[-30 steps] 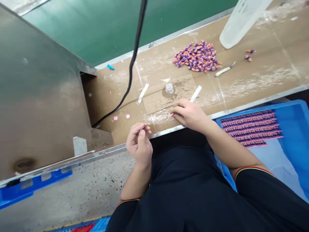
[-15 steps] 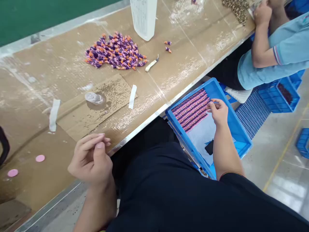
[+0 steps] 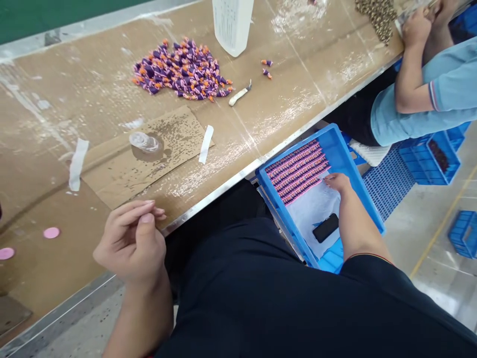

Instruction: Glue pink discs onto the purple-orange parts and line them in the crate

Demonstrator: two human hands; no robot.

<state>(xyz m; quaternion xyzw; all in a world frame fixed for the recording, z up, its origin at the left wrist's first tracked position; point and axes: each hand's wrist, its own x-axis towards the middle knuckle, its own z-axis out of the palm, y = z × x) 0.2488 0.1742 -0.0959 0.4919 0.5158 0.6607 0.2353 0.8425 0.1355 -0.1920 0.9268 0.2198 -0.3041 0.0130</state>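
Over the table's front edge, my left hand (image 3: 132,243) is closed, its thumb against the fingers, and nothing shows in it. My right hand (image 3: 337,183) reaches into a blue crate (image 3: 363,199) with its fingertips pinched together at the right end of the nearest row. Whatever those fingertips hold is hidden. Rows of small purple, pink and orange pieces (image 3: 298,171) lie side by side on a white sheet (image 3: 300,219) in the crate. On the same sheet rests a black phone (image 3: 325,227), below my right hand.
A heap of purple-and-orange pieces (image 3: 182,69) lies on the table (image 3: 208,194), near a white container (image 3: 234,30) and a white-handled tool (image 3: 240,95). A clear cup (image 3: 143,142) stands on taped cardboard (image 3: 179,127). At right sits a co-worker in light blue (image 3: 417,99).
My right hand has moved down in the view to the end of the nearest row; the orange bit at its fingertips no longer shows. My left hand keeps its pose. The view has shifted slightly.
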